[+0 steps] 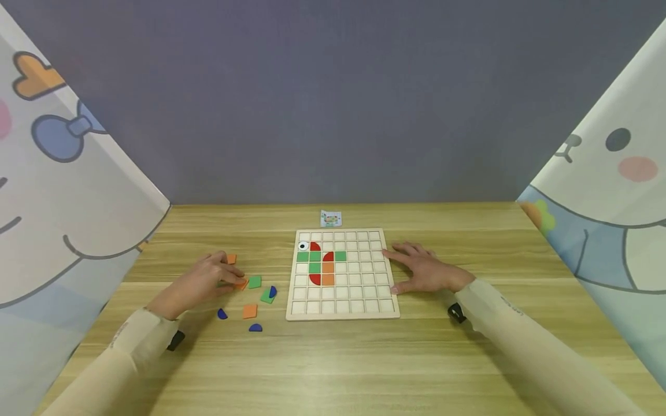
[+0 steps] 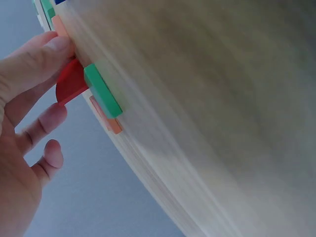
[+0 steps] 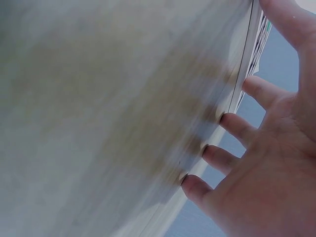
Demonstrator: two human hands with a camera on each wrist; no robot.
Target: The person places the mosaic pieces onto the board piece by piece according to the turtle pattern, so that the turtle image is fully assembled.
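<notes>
- at the left edge stands a cloth panel (image 1: 78, 242) with a cartoon print.
- my left hand (image 1: 200, 281) reaches over the worktop (image 1: 333, 370), thumb and forefinger pinching an orange tile (image 2: 61, 32). from my left wrist i see a red quarter piece (image 2: 70, 85) just beside these fingers; i cannot tell whether they touch it.
- near that hand lies one blue half-disc (image 1: 222, 314), and on its far side an orange square (image 1: 232, 259).
- to the right are a nearer orange square (image 1: 250, 311), a green square (image 1: 254, 282) and, nearest me, a second blue half-disc (image 1: 255, 327).
- next comes another green square (image 1: 266, 298) with a third blue half-disc (image 1: 273, 292) lying on it.
- the gridded board (image 1: 343, 316) lies flat in the middle. its left half carries a white eye piece (image 1: 303, 246), three red quarter pieces, four green squares and two orange squares, set in the cells.
- a small picture card (image 1: 330, 218) lies just beyond the board's far edge.
- my right hand (image 1: 426, 273) has its fingers spread, thumb and forefinger touching the board's right edge.
- another printed panel (image 1: 588, 190) stands at the far right.
</notes>
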